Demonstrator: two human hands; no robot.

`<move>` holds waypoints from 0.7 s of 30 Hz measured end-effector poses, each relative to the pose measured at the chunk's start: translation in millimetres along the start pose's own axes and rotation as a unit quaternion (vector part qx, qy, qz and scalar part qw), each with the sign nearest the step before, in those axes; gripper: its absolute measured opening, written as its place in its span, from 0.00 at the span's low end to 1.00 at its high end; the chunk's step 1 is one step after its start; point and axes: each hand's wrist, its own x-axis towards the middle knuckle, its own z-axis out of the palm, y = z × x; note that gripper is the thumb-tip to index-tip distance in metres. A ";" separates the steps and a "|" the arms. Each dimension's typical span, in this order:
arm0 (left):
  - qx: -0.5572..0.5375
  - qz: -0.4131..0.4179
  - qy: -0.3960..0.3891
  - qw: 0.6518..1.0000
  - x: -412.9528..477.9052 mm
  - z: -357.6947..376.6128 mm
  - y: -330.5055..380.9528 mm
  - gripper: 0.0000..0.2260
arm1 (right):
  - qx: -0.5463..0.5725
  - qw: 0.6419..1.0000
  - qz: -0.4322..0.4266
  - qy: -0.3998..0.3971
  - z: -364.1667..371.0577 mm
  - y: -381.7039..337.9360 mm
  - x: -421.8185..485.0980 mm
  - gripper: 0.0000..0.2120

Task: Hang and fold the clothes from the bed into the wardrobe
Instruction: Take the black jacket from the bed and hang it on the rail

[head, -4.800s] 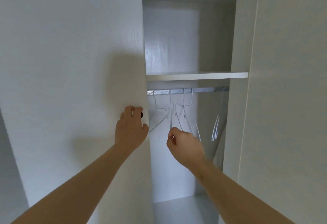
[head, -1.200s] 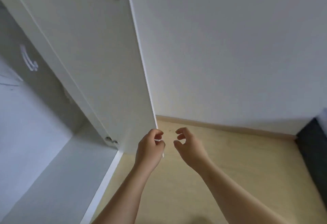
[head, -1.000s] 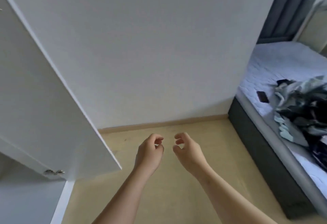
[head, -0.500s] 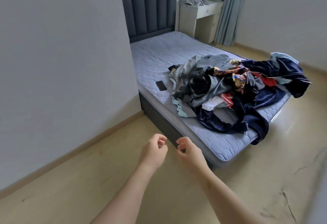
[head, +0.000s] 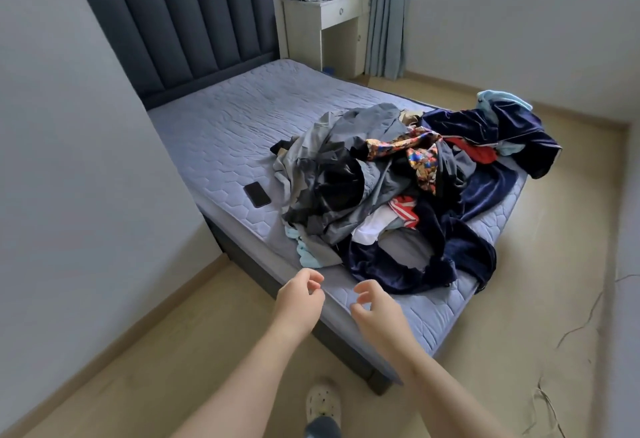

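Observation:
A tangled pile of clothes (head: pixel 398 188) lies on the near half of the bed (head: pixel 235 132): grey, navy velvet, red, white and a bright patterned piece. My left hand (head: pixel 299 302) and my right hand (head: pixel 375 309) hover side by side over the bed's near corner, just short of the pile. Both have loosely curled fingers and hold nothing. The wardrobe is out of view.
A black phone (head: pixel 257 194) lies on the mattress left of the pile. A dark padded headboard (head: pixel 183 25) stands at the back, with a white desk (head: pixel 329 22) and curtain (head: pixel 388 15) beyond. A wall runs along my left. My slippered foot (head: pixel 322 406) is on the wooden floor.
I have turned away from the wardrobe and come up to the bed. The pile now sits closer, and my empty hands reach over the mattress corner.

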 end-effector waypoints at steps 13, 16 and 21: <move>0.078 -0.032 -0.053 0.995 222.4 51.4 86.5 0.10 | -0.016 0.997 0.067 -0.024 -85.9 5.5 218.5 0.15; 0.120 -0.044 -0.060 0.990 270.1 79.3 90.0 0.11 | -0.030 0.996 0.065 -0.045 -104.5 19.7 275.9 0.15; 0.120 -0.125 -0.049 0.984 346.3 134.3 89.3 0.12 | -0.063 0.992 0.061 -0.095 -131.2 55.9 365.6 0.12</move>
